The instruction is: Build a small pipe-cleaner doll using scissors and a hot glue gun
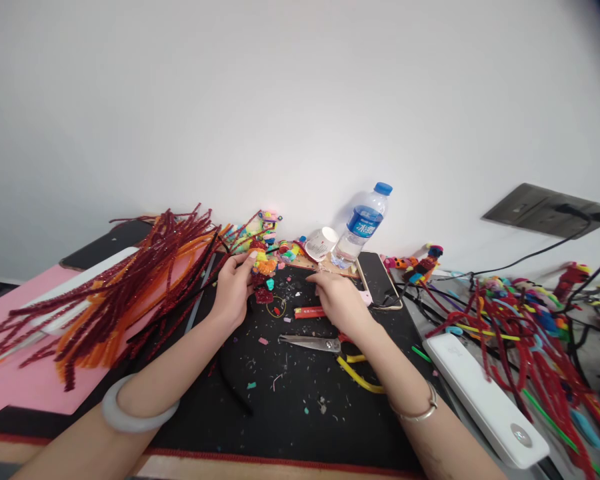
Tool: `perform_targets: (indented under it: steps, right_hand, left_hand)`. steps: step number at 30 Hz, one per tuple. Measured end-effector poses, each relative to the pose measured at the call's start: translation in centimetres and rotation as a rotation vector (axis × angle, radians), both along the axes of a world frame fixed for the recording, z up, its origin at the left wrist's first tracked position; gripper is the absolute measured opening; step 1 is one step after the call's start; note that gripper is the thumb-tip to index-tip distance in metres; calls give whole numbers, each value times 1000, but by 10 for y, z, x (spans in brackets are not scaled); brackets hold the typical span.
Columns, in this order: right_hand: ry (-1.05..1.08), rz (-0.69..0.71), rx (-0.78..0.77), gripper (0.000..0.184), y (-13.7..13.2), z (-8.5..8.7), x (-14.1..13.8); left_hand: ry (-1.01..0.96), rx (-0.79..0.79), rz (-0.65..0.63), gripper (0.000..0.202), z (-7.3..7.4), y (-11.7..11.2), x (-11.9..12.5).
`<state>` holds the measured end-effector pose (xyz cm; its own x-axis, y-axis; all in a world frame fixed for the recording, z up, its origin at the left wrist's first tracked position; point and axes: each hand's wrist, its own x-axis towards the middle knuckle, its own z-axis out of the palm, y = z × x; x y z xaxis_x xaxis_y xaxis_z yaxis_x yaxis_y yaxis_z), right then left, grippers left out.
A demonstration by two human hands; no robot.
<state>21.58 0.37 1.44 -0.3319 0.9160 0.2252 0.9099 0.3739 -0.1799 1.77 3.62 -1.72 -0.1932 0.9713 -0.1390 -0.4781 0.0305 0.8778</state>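
Observation:
My left hand (234, 288) is closed around a small many-coloured pipe-cleaner figure (263, 265) and holds it just above the black mat (290, 400). My right hand (337, 299) rests palm down on the mat, fingers curled toward the back, next to a small red stick (307, 312). Whether it holds anything is hidden. Scissors (313, 343) lie just in front of the right hand. A heap of dark red and orange pipe cleaners (125, 287) lies to the left of my left hand.
A water bottle (363, 223) and a white cup (322, 243) lean at the wall. A phone (377, 279) lies right of my right hand. A white power strip (485, 397) and tangled coloured pipe cleaners (525, 340) fill the right. Pink sheet (15, 380) at left.

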Motion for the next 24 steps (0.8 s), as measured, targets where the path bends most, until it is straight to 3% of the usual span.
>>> perform_targets:
  steps: [3,7,11,19,24]
  right_hand:
    - [41,-109,61,40,-1,4,21]
    - [-55,-210,-59,53,-5,-4,45]
    - [-57,-200,-143,56,-7,-18,52]
    - [-16,-327,101,51,-9,-17,57]
    - [343,-276,234,34,-12,-14,53]
  left_hand:
    - [-4,12,-66,32,-2,-1,1]
    - [-36,9,-192,31,-6,-3,4]
    - [-59,-9,-287,30,-6,-6,6]
    - [-140,53,-410,29,-2,-8,9]
    - [26,86,-437,47,-3,-11,10]
